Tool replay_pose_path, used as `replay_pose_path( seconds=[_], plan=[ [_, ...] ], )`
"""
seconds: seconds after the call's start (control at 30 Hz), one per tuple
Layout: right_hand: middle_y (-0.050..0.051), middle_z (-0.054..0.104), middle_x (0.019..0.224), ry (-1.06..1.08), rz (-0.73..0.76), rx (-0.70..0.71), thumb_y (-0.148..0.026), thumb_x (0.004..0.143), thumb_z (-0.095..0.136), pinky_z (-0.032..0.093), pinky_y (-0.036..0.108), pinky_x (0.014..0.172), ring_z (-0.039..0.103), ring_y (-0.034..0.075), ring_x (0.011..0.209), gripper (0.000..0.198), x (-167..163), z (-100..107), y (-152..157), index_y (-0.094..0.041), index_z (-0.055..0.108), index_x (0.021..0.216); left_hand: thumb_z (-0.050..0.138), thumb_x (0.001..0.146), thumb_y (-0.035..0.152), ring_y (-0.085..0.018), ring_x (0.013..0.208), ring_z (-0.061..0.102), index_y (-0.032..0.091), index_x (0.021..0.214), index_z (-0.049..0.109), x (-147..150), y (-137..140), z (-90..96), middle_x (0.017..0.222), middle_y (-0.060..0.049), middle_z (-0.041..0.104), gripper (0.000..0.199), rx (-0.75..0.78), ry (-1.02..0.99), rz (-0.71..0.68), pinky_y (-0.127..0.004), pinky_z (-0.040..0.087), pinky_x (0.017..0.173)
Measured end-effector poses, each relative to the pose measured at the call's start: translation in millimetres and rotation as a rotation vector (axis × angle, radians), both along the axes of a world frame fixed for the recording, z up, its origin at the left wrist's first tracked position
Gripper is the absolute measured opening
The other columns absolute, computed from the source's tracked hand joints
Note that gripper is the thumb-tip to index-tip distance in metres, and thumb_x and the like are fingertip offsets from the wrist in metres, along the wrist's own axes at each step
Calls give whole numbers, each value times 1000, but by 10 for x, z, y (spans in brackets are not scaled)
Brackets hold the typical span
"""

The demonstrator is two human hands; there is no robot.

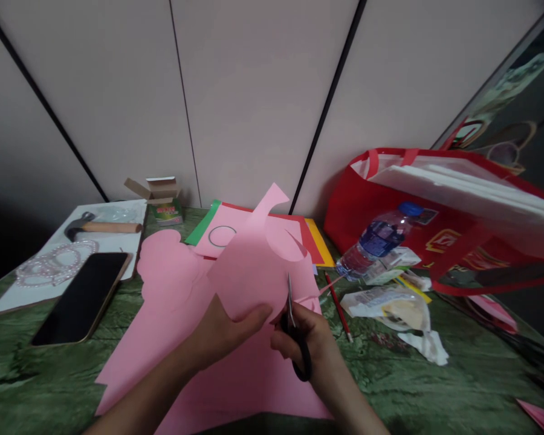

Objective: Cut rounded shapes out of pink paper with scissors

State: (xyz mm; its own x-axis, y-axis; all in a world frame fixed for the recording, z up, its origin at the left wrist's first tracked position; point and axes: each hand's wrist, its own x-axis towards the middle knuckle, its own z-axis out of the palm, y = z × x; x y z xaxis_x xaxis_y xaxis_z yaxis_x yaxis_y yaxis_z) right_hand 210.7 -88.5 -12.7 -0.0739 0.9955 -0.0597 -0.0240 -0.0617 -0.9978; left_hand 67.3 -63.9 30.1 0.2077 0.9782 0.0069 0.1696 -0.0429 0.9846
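Observation:
My left hand grips the lower edge of a pink paper sheet, thumb on top and the other fingers hidden beneath it. The sheet is raised, with a curved cut-away strip standing up at its top. In my right hand is a pair of scissors with black handles, fingers through the loops. Its blades point up and lie against the sheet's right edge, close to my left fingertips; how far they are apart I cannot tell. Under both hands lie larger pink sheets, and a scalloped pink cutout lies to the left.
At left are a phone, a hammer and a beaded strand. A small open box stands behind. At right are a red pencil, a water bottle, plastic packaging and a red bag by the wall.

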Motion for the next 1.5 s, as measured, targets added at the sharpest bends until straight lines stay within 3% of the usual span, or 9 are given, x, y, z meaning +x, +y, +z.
replay_pose_path(
  seconds=[0.2, 0.6, 0.73, 0.83, 1.0, 1.1, 1.3, 1.5],
  plan=[
    [-6, 46, 44, 1, -13, -61, -27, 56, 72, 30, 20, 40, 38, 8, 40, 21, 0, 31, -2, -17, 55, 65, 57, 74, 26, -19, 83, 63, 18, 88, 61, -41, 28, 30, 85, -3, 68, 16, 9, 9, -99, -29, 50, 75],
    [-6, 46, 41, 10, -60, -109, -24, 52, 67, 30, 20, 36, 40, 8, 35, 17, -46, 145, 2, -16, 55, 59, 57, 75, 25, -19, 83, 63, 16, 95, 58, -45, 45, -6, 88, -4, 67, 22, 30, -48, -46, -30, 51, 72],
    [-6, 45, 41, 23, -45, -97, -28, 52, 71, 30, 19, 35, 40, 7, 35, 21, -46, 144, -1, -16, 54, 58, 56, 76, 23, -16, 77, 62, 17, 89, 58, -52, 45, -32, 81, -1, 67, 14, 31, -63, -44, -26, 50, 66],
    [-6, 45, 41, 25, -33, -90, -28, 52, 71, 30, 18, 33, 40, 7, 35, 22, -45, 119, -7, -16, 53, 58, 59, 77, 27, -13, 66, 60, 17, 81, 57, -65, 58, -135, 76, 0, 66, 11, 39, -90, -5, -21, 47, 53],
    [-6, 48, 45, -2, 24, -65, -22, 59, 66, 31, 18, 36, 40, 7, 36, 14, -16, 25, -30, -16, 54, 65, 59, 77, 35, -8, 47, 49, 16, 62, 52, -62, 82, -234, 50, 5, 51, 25, 15, -102, 13, -19, 40, 44],
    [-6, 49, 47, 25, 57, -44, -22, 62, 66, 32, 19, 39, 41, 7, 40, 15, 1, -6, -34, -16, 57, 72, 61, 76, 33, -8, 43, 48, 15, 60, 52, -50, 74, -200, 46, 5, 49, 25, 11, -97, -57, -19, 40, 43],
    [-5, 47, 52, 83, 33, -66, -23, 55, 71, 31, 20, 45, 39, 8, 47, 21, 7, 35, -15, -15, 52, 61, 65, 70, 24, -7, 42, 45, 16, 70, 51, -35, 46, -88, 49, 7, 49, 16, -62, -34, -42, -17, 38, 38],
    [-3, 51, 58, 23, 46, -75, -22, 58, 68, 33, 21, 49, 42, 10, 53, 17, 20, 14, -4, -15, 53, 64, 64, 70, 23, -6, 45, 46, 15, 77, 54, -22, 49, -33, 54, 6, 51, 14, -112, -26, -85, -17, 40, 41]
  ],
)
